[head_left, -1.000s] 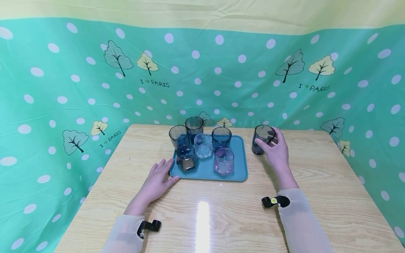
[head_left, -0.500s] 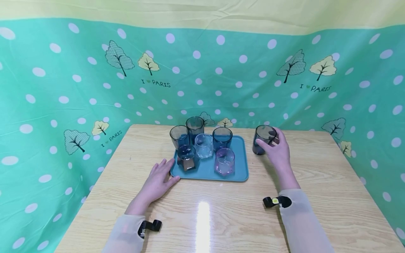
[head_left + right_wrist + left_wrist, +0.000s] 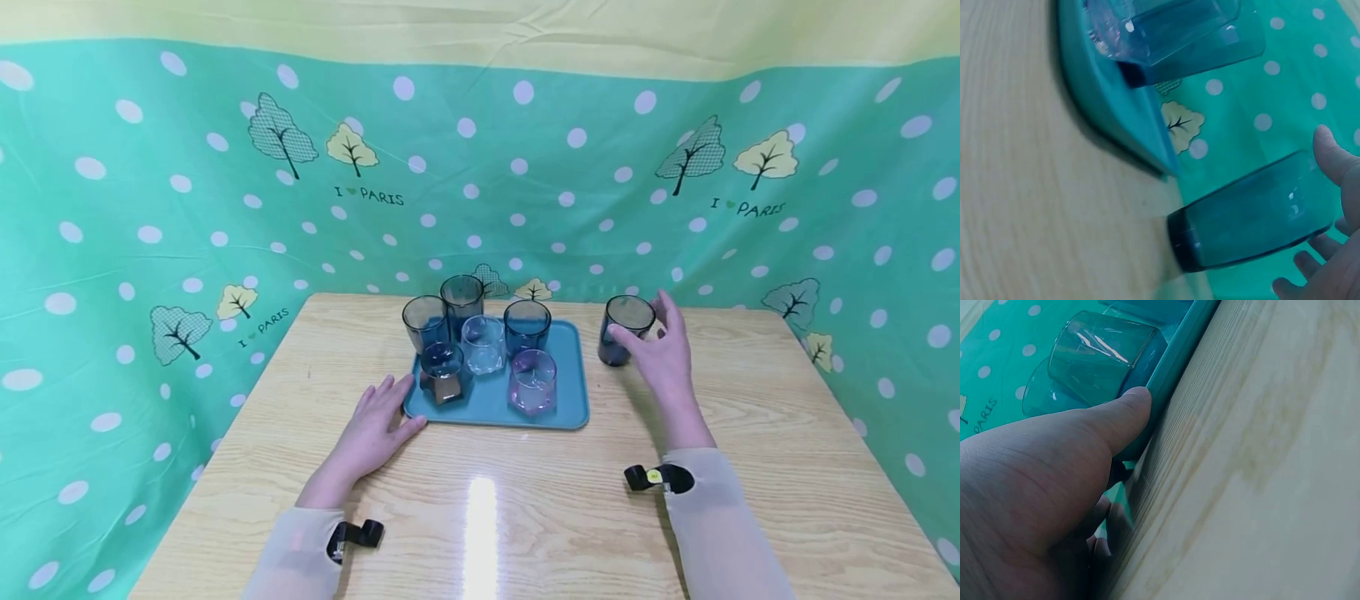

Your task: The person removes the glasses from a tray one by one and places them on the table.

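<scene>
A tall smoky-dark drinking glass (image 3: 617, 343) stands upright on the table, right of the blue tray (image 3: 572, 392). My right hand (image 3: 664, 360) is spread around this glass near its top; in the right wrist view the thumb (image 3: 1330, 153) stands off its side and the fingers lie loosely beyond it. At the tray's front left corner rests my left hand (image 3: 369, 435), its thumb (image 3: 1125, 415) on the rim and its relaxed fingers along the left side. Nearest to it on the tray is a short dark glass with an angular base (image 3: 442, 385).
Several more glasses share the tray: tall dark ones (image 3: 426, 323) toward the back, a clear faceted one (image 3: 483, 354) in the middle and a pinkish one (image 3: 532, 392) at the front. A dotted green cloth (image 3: 480, 192) hangs behind the wooden table (image 3: 555, 517).
My right hand's fingers have loosened and drawn back from the tall glass, which stays in place. My left hand and the tray have not moved.
</scene>
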The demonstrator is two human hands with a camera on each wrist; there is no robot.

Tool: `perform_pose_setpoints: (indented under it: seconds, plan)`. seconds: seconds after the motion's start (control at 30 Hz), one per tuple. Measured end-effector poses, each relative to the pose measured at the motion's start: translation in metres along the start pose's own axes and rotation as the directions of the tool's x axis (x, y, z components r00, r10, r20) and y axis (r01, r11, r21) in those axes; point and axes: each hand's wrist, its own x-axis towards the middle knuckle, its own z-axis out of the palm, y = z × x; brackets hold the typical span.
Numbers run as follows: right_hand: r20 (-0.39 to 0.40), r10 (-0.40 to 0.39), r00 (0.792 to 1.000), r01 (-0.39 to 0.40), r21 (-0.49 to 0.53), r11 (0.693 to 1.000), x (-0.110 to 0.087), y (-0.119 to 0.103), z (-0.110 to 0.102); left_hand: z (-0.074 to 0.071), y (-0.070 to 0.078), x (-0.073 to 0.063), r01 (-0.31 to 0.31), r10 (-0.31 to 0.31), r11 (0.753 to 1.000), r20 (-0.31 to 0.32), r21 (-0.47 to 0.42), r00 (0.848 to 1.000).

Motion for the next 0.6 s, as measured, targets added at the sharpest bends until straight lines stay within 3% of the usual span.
perform_pose_setpoints:
  seconds: [0.33, 0.6]
  plan:
    - [-0.028, -0.106, 0.994, 0.105, -0.049, 0.993, -0.011, -0.032, -0.002, -0.002, 0.001, 0.000, -0.001, 0.001, 1.000, -0.004, -0.012, 1.000]
    - [-0.043, -0.193, 0.980, 0.192, -0.020, 0.981, -0.019, -0.063, 0.013, -0.002, 0.002, -0.002, -0.001, 0.001, 1.000, -0.007, -0.016, 1.000]
